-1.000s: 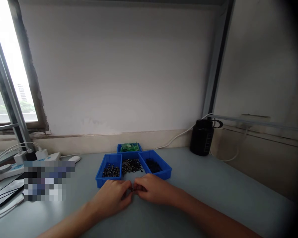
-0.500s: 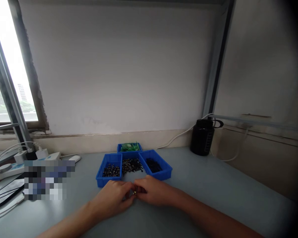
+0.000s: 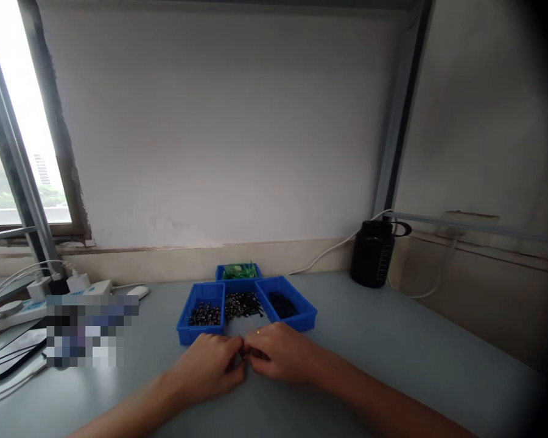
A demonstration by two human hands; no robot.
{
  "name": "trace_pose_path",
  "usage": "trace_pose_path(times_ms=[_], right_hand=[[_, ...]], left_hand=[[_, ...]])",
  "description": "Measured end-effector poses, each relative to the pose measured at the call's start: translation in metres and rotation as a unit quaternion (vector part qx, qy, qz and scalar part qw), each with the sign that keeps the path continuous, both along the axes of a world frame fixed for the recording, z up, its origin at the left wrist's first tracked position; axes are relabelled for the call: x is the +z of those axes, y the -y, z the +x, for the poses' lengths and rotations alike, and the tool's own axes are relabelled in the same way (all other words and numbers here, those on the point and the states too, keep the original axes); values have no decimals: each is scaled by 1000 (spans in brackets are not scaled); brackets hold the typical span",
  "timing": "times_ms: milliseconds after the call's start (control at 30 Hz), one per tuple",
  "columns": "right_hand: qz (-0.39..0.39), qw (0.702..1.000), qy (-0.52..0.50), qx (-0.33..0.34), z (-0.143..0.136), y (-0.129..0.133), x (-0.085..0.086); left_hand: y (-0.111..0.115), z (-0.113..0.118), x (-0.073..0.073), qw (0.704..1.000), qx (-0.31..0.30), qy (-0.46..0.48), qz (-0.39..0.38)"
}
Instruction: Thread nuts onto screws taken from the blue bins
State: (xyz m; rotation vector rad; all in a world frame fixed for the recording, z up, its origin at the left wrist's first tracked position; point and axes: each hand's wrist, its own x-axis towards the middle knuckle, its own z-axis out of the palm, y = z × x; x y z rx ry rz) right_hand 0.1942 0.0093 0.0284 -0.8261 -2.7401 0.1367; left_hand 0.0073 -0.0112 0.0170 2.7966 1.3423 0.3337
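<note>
The left hand [image 3: 210, 365] and right hand [image 3: 285, 353] meet, fingers pinched around a tiny part [image 3: 243, 358], mostly hidden between their tips. They seem to be working on it; the next move calls for a steady pinch. Blue trays [image 3: 201, 334] sit just past the fingers.

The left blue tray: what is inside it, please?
Inside the left blue tray lie many small, shiny pieces. What is beneath the top ones is covered and cannot be seen.
</note>
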Motion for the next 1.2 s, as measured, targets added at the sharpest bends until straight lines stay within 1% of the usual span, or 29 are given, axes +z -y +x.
trace_pose_path(times_ms=[133,333,467,633,800,900,1000,1067,1133,1200], right_hand=[[-1,1000,-2,-5,-1,-1,1],[-25,999,-12,-45,1,-5,0],[-62,997,-24,-38,1,-8,-4],[-82,996,-26,-38,-2,-8,-6],[-83,996,-32,-24,0,-8,-4],[-71,997,-19,-18,2,-8,-2],[-34,999,-11,-28,4,-8,2],[-7,999,-13,-38,6,-8,7],[18,998,-18,-64,10,-10,12],[42,992,-23,-115,14,-14,17]], left_hand=[[-1,0,-1,1000,1,4,-5],[-3,-3,-3,999,8,20,31],[-3,-4,-2,998,-12,39,39],[-2,-4,-2,996,-50,56,37],[-2,-5,-3,996,-55,63,33],[-2,-4,-2,998,-26,52,32],[-2,-3,0,999,17,20,32],[-2,-2,1,999,28,-11,29],[-2,-2,1,999,27,-38,27],[-1,-1,1,998,25,-56,25]])
